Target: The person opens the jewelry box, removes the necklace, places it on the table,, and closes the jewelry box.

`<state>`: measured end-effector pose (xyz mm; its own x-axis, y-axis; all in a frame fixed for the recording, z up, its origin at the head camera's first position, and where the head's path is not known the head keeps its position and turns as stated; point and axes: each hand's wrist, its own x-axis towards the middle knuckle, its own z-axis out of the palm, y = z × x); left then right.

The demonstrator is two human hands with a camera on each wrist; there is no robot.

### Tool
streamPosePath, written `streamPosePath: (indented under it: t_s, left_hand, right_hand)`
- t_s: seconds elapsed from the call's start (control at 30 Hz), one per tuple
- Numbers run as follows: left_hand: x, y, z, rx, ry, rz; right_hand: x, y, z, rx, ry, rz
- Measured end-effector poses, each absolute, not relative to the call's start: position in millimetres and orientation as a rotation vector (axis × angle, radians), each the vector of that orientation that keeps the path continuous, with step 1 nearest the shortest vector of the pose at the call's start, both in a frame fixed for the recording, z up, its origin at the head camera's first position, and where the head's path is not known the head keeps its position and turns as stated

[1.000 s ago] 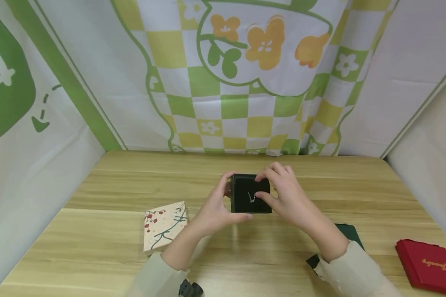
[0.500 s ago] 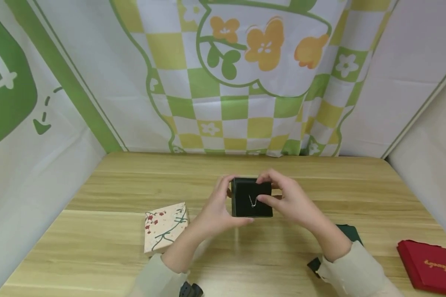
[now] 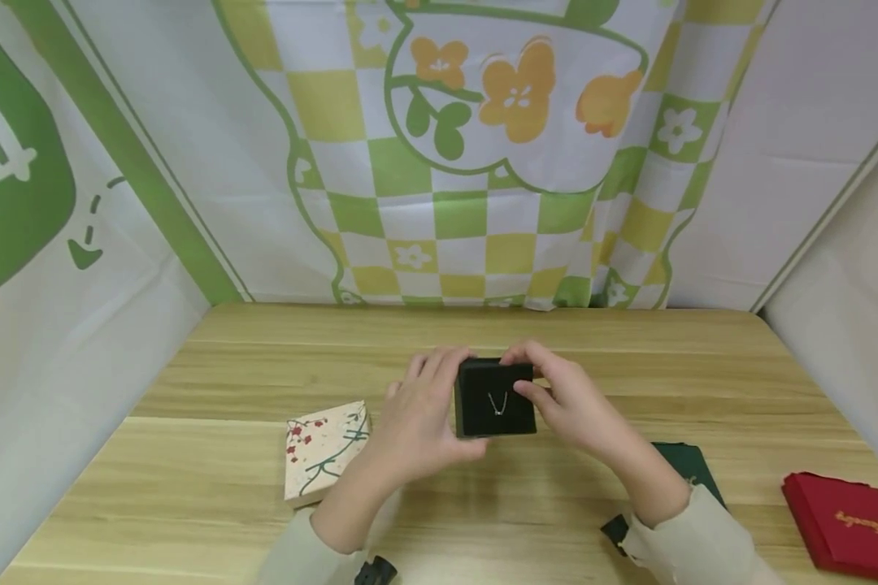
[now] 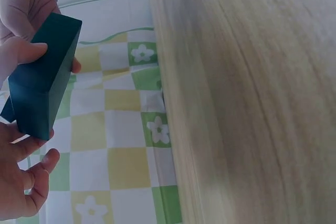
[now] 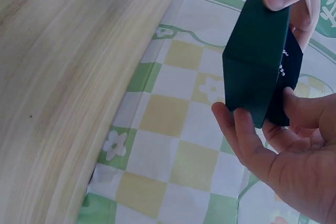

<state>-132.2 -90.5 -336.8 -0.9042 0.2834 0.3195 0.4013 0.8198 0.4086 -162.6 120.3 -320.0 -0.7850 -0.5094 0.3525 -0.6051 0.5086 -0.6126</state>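
Note:
In the head view, a small jewelry box (image 3: pixel 467 418) is held up above the table, its black pad (image 3: pixel 515 418) facing me with a thin silver necklace (image 3: pixel 498 410) on it. My left hand (image 3: pixel 419 422) grips the box from the left, thumb along the lower edge. At the upper right corner, my right hand (image 3: pixel 576 410) pinches the box, its thumb on the pad. The right wrist view shows the box's dark green outside (image 5: pixel 252 61), with the black pad (image 5: pixel 295 64) standing out at one side. Whether the right index finger lies behind the pad or the box wall is unclear.
A cream box (image 3: pixel 325 447) with a floral print lies left on the wooden table (image 3: pixel 212 455). Partly behind the right forearm is a dark green flat item (image 3: pixel 691 467). A red jewelry case (image 3: pixel 852 524) lies far right. A patterned curtain (image 3: pixel 461 215) hangs behind.
The box has come slightly lower and nearer. My right thumb has slid up and right, off the necklace, which shows more fully. My left fingers have shifted, showing more of the hand's back.

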Motion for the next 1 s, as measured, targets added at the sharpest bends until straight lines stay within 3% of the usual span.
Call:
streamPosePath:
  t_s: [0.37,1.0]
  left_hand:
    - [-138.9,-94.7,-332.5,-0.620,-2.822,-0.708]
    - [-145.1,-98.0,-360.6,-0.700,-2.935,-0.689]
  right_hand:
    - [-158.8,123.7,-316.2,0.849,-2.678,1.208]
    - [-158.6,130.5,-319.1,0.702,-2.617,1.343]
